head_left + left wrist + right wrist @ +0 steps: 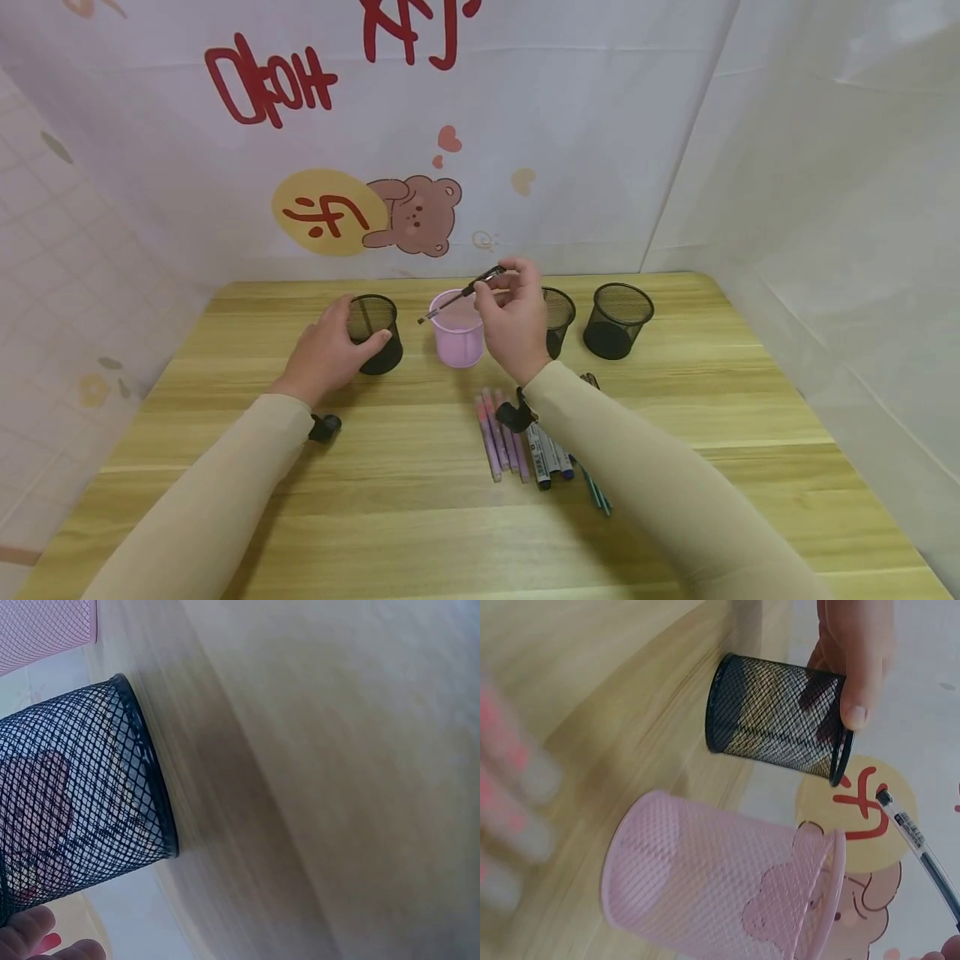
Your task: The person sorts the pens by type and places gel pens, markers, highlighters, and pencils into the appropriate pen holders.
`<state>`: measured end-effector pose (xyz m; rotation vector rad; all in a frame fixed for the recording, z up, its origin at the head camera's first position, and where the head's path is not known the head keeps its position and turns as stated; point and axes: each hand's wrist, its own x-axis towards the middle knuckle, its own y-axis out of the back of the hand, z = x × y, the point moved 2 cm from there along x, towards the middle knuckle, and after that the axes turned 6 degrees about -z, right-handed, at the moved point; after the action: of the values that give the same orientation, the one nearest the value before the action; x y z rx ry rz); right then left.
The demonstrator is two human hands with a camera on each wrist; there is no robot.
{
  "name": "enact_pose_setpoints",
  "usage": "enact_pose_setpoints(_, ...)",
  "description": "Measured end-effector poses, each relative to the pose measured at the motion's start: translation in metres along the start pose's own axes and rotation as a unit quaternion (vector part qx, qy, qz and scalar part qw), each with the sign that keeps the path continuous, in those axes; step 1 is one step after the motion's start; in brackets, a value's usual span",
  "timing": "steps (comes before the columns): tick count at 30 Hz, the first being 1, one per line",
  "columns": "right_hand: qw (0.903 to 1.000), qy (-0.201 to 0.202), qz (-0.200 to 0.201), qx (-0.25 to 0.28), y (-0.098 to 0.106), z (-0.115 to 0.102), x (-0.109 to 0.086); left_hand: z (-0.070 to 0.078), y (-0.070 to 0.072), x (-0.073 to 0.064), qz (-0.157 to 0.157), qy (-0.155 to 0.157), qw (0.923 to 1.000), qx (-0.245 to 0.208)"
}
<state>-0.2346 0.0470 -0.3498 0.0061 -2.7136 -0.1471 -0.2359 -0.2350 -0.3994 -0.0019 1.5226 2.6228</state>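
Observation:
At the left, a black mesh pen cup (384,357) stands upright on the table. My left hand (324,352) grips it near the rim, with the thumb on the near side; the right wrist view also shows this thumb against the mesh. A clear-barrelled pen with a dark cap (483,280) is pinched in the fingers of my right hand (517,321). The pen tilts down to the left over the mouth of the pink mesh pen cup (459,347), its lower end pointing towards the black cup. In the right wrist view, the pen (922,851) is only partly visible.
Two more black mesh cups (618,332) stand at the right, one partly behind my right hand. In front lie several pink-purple pens (491,437), white-barrelled markers (538,458) and teal pens (596,492), partly covered by my right forearm. A printed cloth (585,125) hangs behind the table.

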Motion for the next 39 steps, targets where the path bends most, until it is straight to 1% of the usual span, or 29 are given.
enact_pose_setpoints(10, 1.0000, 0.004, -0.001, -0.003, -0.032, 0.001, 0.004, -0.001, 0.000, 0.002, -0.001, -0.002, 1.0000, 0.003)
enact_pose_setpoints(14, 1.0000, -0.003, -0.005, -0.005, -0.041, 0.003, 0.003, 0.000, -0.001, 0.002, -0.001, -0.003, 1.0000, 0.001)
enact_pose_setpoints(19, 0.9995, -0.010, -0.013, -0.025, -0.051, 0.004, 0.000, -0.001, -0.001, 0.001, 0.003, -0.005, 1.0000, 0.005)
enact_pose_setpoints(26, 0.9982, -0.024, -0.030, -0.046, -0.057, 0.004, -0.004, -0.001, -0.001, 0.001, 0.003, 0.000, 1.0000, 0.005)
enact_pose_setpoints(35, 0.9964, -0.014, -0.040, -0.073, -0.060, 0.006, -0.004, 0.000, -0.001, 0.001, 0.004, -0.001, 1.0000, 0.002)
enact_pose_setpoints(39, 0.9961, -0.010, -0.048, -0.073, -0.062, 0.006, -0.005, -0.001, -0.002, 0.001, 0.005, -0.001, 1.0000, 0.005)
